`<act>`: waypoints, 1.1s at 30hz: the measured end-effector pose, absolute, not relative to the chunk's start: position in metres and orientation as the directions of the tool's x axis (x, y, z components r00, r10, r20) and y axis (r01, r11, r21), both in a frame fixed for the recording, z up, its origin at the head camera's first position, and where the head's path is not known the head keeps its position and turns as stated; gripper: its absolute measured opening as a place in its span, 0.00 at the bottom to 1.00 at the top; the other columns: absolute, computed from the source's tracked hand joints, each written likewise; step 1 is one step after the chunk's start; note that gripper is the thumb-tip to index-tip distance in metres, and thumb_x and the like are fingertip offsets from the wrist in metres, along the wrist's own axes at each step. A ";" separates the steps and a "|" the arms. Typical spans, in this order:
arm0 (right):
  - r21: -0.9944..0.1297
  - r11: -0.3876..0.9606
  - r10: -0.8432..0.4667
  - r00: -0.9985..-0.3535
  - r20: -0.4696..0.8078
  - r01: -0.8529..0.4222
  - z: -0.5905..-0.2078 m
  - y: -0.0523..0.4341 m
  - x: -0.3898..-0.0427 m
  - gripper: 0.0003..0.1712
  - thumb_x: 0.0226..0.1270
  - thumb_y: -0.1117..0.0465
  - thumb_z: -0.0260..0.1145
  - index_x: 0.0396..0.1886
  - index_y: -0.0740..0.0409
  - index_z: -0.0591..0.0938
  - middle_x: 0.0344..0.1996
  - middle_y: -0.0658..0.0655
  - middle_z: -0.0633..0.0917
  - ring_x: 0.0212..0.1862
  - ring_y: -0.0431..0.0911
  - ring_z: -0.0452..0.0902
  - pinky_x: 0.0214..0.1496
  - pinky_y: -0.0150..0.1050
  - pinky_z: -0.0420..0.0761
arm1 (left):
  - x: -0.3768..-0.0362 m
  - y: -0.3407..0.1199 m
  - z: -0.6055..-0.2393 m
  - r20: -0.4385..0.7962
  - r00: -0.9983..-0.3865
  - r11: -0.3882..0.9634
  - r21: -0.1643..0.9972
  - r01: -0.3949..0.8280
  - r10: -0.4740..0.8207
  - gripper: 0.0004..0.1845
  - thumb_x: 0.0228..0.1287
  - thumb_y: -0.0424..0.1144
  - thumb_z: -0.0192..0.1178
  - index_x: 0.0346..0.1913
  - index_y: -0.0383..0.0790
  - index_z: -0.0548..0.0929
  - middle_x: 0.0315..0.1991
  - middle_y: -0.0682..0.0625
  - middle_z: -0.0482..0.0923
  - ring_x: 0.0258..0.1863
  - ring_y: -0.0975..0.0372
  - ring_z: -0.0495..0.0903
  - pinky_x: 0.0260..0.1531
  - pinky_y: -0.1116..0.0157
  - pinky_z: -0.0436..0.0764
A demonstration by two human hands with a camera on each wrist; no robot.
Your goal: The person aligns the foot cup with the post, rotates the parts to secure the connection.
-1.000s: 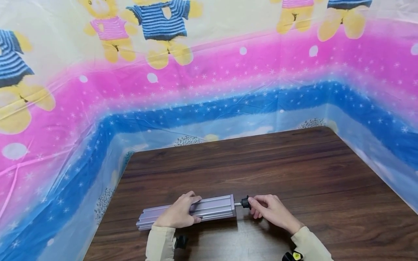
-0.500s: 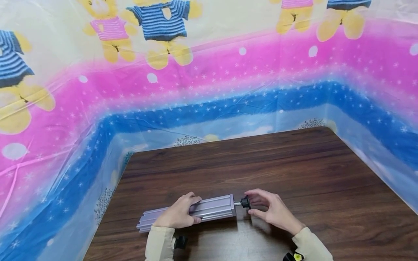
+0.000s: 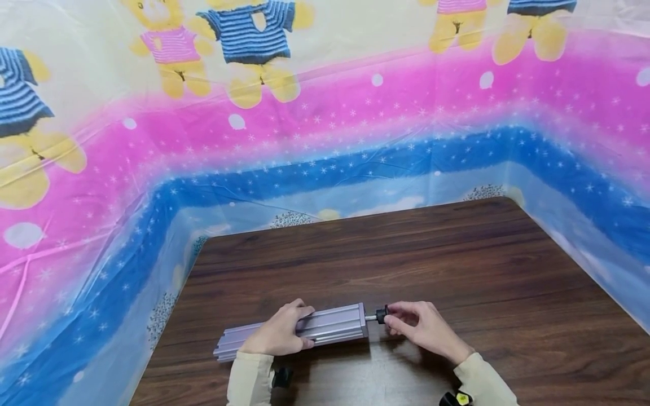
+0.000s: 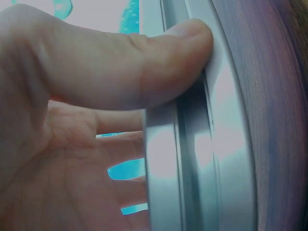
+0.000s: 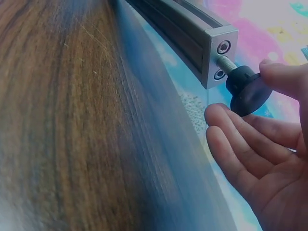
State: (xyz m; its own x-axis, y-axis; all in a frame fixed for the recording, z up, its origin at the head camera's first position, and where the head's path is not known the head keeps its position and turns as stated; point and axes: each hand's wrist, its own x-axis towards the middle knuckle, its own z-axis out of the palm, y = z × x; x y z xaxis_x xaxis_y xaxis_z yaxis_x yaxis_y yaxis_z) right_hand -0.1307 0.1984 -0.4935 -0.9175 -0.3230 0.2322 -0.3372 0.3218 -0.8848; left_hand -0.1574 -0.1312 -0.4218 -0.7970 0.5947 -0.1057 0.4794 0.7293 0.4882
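In the head view, the slotted aluminium profile (image 3: 332,323) was gripped by the left hand (image 3: 276,334), its black levelling foot (image 3: 381,315), between the hands, pinched by the right hand (image 3: 427,328). Left wrist: the profile was pressed by the thumb (image 4: 139,70). Right wrist: the threaded stud (image 5: 225,63) was flanked by 2 screws (image 5: 224,46).

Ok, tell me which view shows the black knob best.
Right wrist: the black knob appears up close, threaded shaft visible. The head view shows it small, by the right hand; left wrist doesn't show it.
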 end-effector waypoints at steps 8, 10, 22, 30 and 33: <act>-0.892 0.368 -0.321 -0.936 0.143 -0.262 -0.492 0.198 -0.133 0.19 0.78 0.50 0.59 0.39 0.61 0.87 0.25 0.53 0.89 0.26 0.45 0.86 0.31 0.38 0.84 | -0.158 -0.130 -0.420 -0.088 -0.798 0.732 0.467 0.496 0.597 0.34 0.53 0.38 0.74 0.64 0.28 0.78 0.52 0.43 0.76 0.49 0.51 0.74 0.50 0.48 0.75; -0.887 0.394 -0.310 -0.943 0.119 -0.242 -0.492 0.198 -0.134 0.23 0.79 0.48 0.57 0.34 0.59 0.87 0.23 0.52 0.88 0.24 0.44 0.85 0.30 0.37 0.83 | -0.158 -0.129 -0.420 -0.092 -0.798 0.733 0.469 0.492 0.595 0.34 0.54 0.37 0.74 0.64 0.28 0.78 0.53 0.43 0.76 0.50 0.51 0.74 0.51 0.48 0.75; -0.871 0.390 -0.304 -0.935 0.184 -0.299 -0.493 0.203 -0.130 0.19 0.78 0.51 0.59 0.51 0.62 0.84 0.35 0.54 0.90 0.35 0.41 0.87 0.39 0.36 0.85 | -0.157 -0.129 -0.417 -0.081 -0.803 0.730 0.478 0.488 0.591 0.33 0.54 0.36 0.74 0.64 0.28 0.78 0.55 0.40 0.76 0.53 0.48 0.75 0.52 0.47 0.75; -0.817 0.302 -0.342 -0.856 0.387 -0.490 -0.494 0.206 -0.129 0.32 0.61 0.61 0.77 0.65 0.52 0.78 0.60 0.63 0.82 0.56 0.46 0.83 0.56 0.47 0.83 | -0.158 -0.130 -0.418 -0.070 -0.806 0.729 0.477 0.491 0.588 0.32 0.53 0.36 0.74 0.63 0.29 0.79 0.53 0.42 0.77 0.51 0.49 0.75 0.52 0.47 0.75; -0.822 0.292 -0.335 -0.857 0.392 -0.490 -0.495 0.205 -0.131 0.30 0.60 0.62 0.77 0.62 0.48 0.80 0.57 0.62 0.84 0.53 0.45 0.85 0.54 0.48 0.84 | -0.158 -0.130 -0.419 -0.078 -0.805 0.729 0.483 0.486 0.589 0.33 0.54 0.37 0.74 0.63 0.29 0.79 0.53 0.42 0.76 0.50 0.51 0.75 0.51 0.48 0.75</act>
State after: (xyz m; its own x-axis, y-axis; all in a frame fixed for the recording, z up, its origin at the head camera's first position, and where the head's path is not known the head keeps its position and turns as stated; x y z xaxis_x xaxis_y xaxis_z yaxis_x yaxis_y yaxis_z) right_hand -0.1306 0.2055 -0.4951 -0.8570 -0.3351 0.3916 -0.4895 0.2917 -0.8218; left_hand -0.1582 -0.1296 -0.4186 -0.8046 0.5886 -0.0783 0.4860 0.7287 0.4825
